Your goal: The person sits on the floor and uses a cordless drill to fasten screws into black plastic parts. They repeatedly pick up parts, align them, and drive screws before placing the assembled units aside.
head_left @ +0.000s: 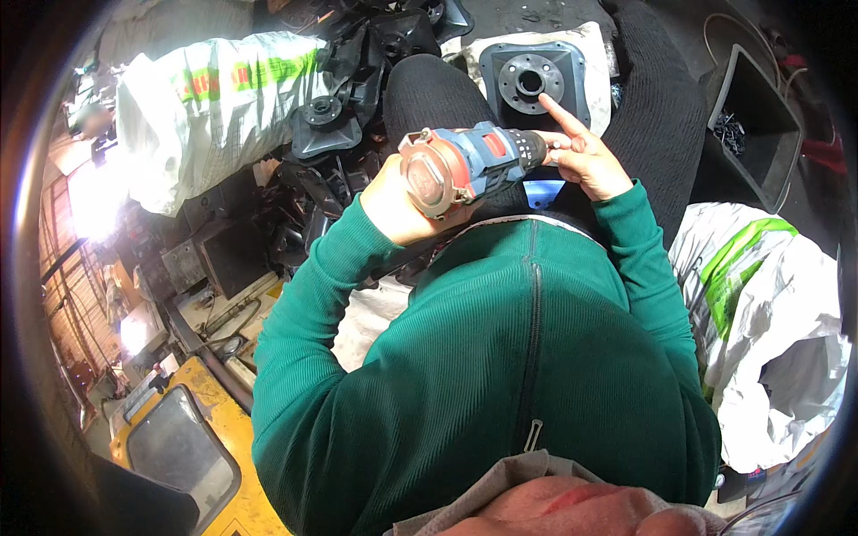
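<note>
My left hand (393, 204) is wrapped round a blue, red and black cordless drill (478, 163), whose chuck points right. My right hand (590, 165) is at the chuck's front end. Its index finger stretches up to the round metal flange (511, 87) at the middle of a black, square-based part (574, 64). The other fingers and thumb are curled together beside the chuck; what they pinch, if anything, is hidden. The black part rests on a white pad (601, 54) between my knees. A blue piece (542, 192) shows just below the chuck.
Several similar black parts (326, 134) are piled at my left, beside a white-and-green sack (223, 98). At the right stands a dark bin (776, 147) with small metal pieces (729, 132). Another white sack (786, 304) lies below it. A yellow machine panel (210, 393) is at lower left.
</note>
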The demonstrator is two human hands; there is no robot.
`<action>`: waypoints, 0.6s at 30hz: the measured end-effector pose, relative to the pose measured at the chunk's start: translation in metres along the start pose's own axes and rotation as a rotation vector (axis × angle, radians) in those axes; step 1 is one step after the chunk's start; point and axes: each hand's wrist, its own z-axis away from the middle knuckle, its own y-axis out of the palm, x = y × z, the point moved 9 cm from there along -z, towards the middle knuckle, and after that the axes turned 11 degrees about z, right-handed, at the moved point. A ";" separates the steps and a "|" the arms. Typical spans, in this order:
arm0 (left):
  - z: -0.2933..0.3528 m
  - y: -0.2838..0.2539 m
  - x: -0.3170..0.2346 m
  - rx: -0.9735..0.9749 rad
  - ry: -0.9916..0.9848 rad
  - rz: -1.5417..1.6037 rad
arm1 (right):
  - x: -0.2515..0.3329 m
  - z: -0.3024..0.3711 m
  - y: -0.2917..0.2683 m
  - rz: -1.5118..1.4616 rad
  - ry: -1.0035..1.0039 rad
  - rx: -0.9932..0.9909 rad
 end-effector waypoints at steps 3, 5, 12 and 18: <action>0.003 -0.003 -0.003 -0.001 0.012 0.081 | 0.003 0.000 0.006 0.063 -0.005 0.021; 0.005 -0.004 -0.001 0.001 0.010 0.111 | 0.002 0.000 0.010 0.103 0.009 0.016; 0.002 -0.004 -0.005 0.074 0.040 -0.010 | -0.007 -0.002 0.013 0.129 0.035 0.093; -0.005 -0.014 -0.005 0.119 -0.068 0.187 | -0.014 -0.007 0.019 0.342 0.188 0.345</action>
